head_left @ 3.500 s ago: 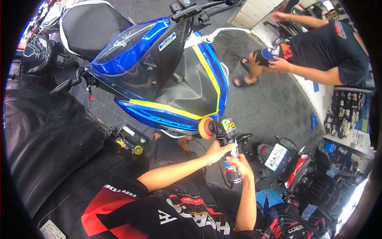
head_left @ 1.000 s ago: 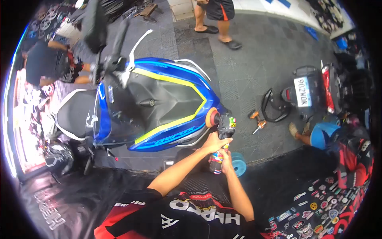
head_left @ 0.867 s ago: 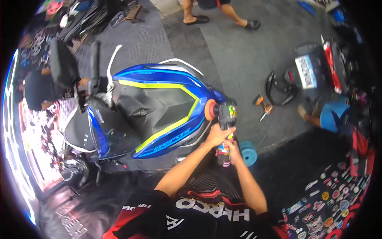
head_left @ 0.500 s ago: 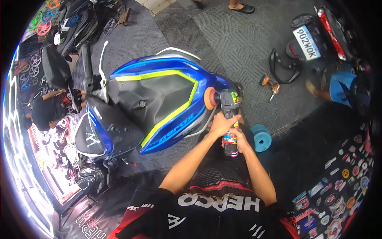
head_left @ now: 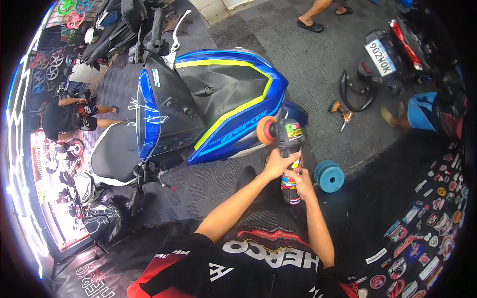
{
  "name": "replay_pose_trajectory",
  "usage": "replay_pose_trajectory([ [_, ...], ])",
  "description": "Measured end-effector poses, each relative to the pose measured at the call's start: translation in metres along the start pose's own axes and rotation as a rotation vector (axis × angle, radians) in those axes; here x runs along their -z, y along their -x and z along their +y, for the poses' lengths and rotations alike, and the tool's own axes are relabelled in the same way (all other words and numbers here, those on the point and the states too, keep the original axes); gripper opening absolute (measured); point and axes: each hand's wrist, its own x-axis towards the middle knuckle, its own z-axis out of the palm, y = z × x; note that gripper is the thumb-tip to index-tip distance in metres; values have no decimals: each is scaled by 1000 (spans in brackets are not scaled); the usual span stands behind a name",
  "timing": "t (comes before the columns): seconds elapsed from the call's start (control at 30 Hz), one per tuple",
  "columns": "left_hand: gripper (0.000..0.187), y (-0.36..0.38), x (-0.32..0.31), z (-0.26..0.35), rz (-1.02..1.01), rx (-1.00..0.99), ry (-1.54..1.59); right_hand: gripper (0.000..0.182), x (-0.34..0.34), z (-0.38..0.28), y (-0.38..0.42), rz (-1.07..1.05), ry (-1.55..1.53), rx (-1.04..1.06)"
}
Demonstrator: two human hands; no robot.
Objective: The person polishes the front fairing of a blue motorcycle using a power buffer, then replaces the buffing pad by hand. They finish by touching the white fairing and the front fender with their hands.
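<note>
Both hands wrap one tool: left hand around the upper body of the black polisher, right hand lower, near its base. Grip narrow and full of tool, most fingers hidden behind it. Polisher sits upright in view in front of the torso, its orange pad turned toward the blue scooter. Pad overlaps the panel's lower edge by the nose; can't tell if it's touching or just beside, or if it's spinning.

Step in hand reads as pad work on the front fairing. My call: next move needs the pad laid flat on the blue, both hands steady, clear of the yellow-green strip (tape or trim, can't tell).

Surface: glossy blue, pale-blue lettering along the side, matte dark panel inside the strip. Risk as I judge it: pad edge catching the panel corner.

Room: dark textured floor tiles; orange drill near a black curved part, turquoise cylinder by the right hand, second scooter's plate beyond. Co-worker far left, sandalled legs up top, stickered black sheet lower right
</note>
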Motion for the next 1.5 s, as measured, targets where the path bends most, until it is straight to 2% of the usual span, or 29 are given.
replay_pose_trajectory([
  [0.13, 38, 29, -3, 19, 80, -69, 302, 39, -1, -18, 18, 33, 287, 35],
  [0.17, 34, 31, -4, 26, 108, -74, 250, 38, -2, -19, 19, 23, 259, 39],
  [0.27, 42, 21, -1, 37, -67, 44, 221, 38, -4, -20, 21, 40, 45, -42],
  [0.3, 44, 14, -4, 35, -68, 30, 204, 37, -7, -19, 19, 77, 16, -29],
  [0.43, 46, 20, 1, 31, -54, 55, 212, 36, -12, -27, 24, 50, 56, -74],
  [0.57, 49, 54, 20, 29, 4, 9, 303, 37, -20, -14, 30, 26, 314, 41],
  [0.6, 45, 60, 23, 21, 20, -2, 350, 37, -24, -12, 31, 10, 370, 76],
  [0.7, 37, 81, 30, 11, 10, 21, 662, 43, -38, -29, 43, -9, 634, 103],
  [0.8, 36, 85, 29, 19, -38, 10, 734, 46, -42, -41, 50, 16, 711, 80],
  [0.87, 39, 68, 23, 4, -18, 3, 566, 44, -26, -20, 38, 22, 590, 95],
  [0.93, 40, 59, 20, 19, -35, 1, 402, 34, -22, -7, 33, 48, 361, 54],
  [1.07, 45, 56, 30, -2, -109, 110, 374, 34, -28, 10, 33, 51, 345, 94],
  [1.1, 45, 72, 34, 19, -45, 55, 392, 36, -30, 20, 31, 34, 407, 134],
  [1.13, 46, 82, 42, 25, -63, 106, 383, 38, -34, 28, 30, 23, 463, 173],
  [1.17, 47, 84, 49, 13, -62, 68, 333, 41, -43, 27, 33, 17, 458, 171],
  [1.2, 48, 86, 54, 1, -62, 32, 283, 42, -44, 46, 27, 1, 393, 169],
  [1.23, 37, 90, 53, 4, 15, -3, 204, 40, -46, 55, 23, -30, 327, 176],
  [1.33, 39, 86, 51, 19, -24, 45, 10, 35, -47, 80, 8, -174, -6, 96],
  [1.37, 42, 77, 50, 13, -56, 14, -92, 32, -43, 83, 4, -214, -115, 77],
  [1.4, 54, 67, 48, 16, -128, 71, -148, 31, -40, 91, -5, -199, -138, 89],
  [1.47, 62, 46, 40, 30, -167, 61, -387, 30, -42, 106, -22, -149, -291, 119],
  [1.5, 70, 35, 37, 32, -183, 99, -462, 31, -44, 104, -26, -199, -421, 84],
])
